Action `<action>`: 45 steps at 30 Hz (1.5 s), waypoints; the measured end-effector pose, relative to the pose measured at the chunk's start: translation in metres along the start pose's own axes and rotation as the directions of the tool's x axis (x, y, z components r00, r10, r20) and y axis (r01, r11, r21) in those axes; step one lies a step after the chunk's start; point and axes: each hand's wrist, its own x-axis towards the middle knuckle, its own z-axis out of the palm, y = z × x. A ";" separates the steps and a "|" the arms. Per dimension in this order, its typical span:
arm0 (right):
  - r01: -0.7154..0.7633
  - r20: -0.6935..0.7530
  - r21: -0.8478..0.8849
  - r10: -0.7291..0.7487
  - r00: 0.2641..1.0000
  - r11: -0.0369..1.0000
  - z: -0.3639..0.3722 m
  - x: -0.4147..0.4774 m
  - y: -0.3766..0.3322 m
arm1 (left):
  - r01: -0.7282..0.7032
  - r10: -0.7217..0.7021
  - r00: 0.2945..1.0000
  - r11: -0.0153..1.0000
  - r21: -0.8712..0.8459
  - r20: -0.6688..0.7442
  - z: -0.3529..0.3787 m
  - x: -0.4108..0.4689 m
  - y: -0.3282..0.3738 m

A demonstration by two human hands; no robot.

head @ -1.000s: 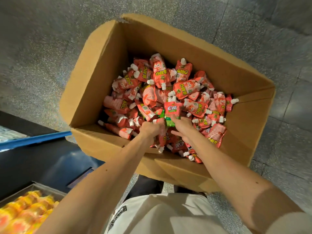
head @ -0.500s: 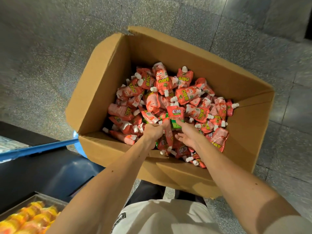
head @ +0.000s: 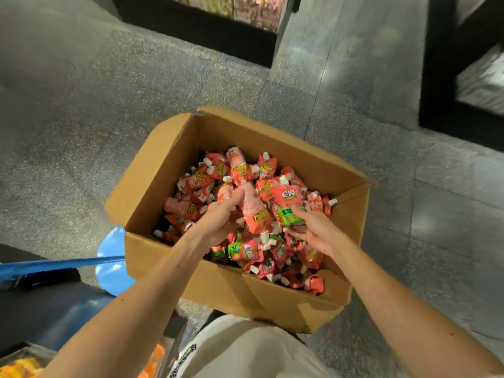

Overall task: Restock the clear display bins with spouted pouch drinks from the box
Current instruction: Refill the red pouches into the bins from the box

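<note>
An open cardboard box [head: 163,165] stands on the floor, filled with several red-and-pink spouted pouch drinks [head: 196,178]. My left hand [head: 218,219] is raised above the pile and grips a bunch of pouches [head: 253,208], one hanging with its white cap down. My right hand [head: 311,227] holds a pouch with a green base [head: 287,203] upright above the heap. Both hands hover over the box's near half.
The floor is grey speckled stone. A blue round stool [head: 114,257] and a blue bar [head: 54,264] sit left of the box. A bin of yellow and orange pouches [head: 19,366] shows at bottom left. Dark display cabinets [head: 207,25] stand across the aisle.
Both hands have lifted up out of the pile with pouches in them. The camera has tilted up, so the box now sits lower in view and the far cabinets appear.
</note>
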 end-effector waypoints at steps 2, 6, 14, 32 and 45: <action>0.040 0.064 -0.048 -0.036 0.997 0.998 -0.003 -0.018 -0.018 | -0.077 0.081 0.996 0.994 -0.078 0.038 0.002 -0.020 0.012; 0.160 0.231 -0.122 -0.129 0.964 0.980 0.003 -0.056 -0.042 | -0.200 0.193 0.980 0.947 -0.251 -0.054 0.003 -0.067 0.022; 0.414 0.635 -0.185 -0.213 0.743 0.891 0.064 -0.152 -0.038 | -0.511 0.417 0.858 0.742 -0.434 -0.299 -0.017 -0.227 -0.005; 0.307 0.902 -0.427 0.422 0.086 0.850 0.318 -0.459 0.232 | -0.959 0.430 0.261 0.015 -0.282 -0.864 -0.089 -0.650 -0.236; 0.446 0.866 -0.491 0.475 0.157 0.748 0.381 -0.615 0.449 | -0.986 0.351 0.149 -0.023 -0.168 -0.924 -0.175 -0.819 -0.384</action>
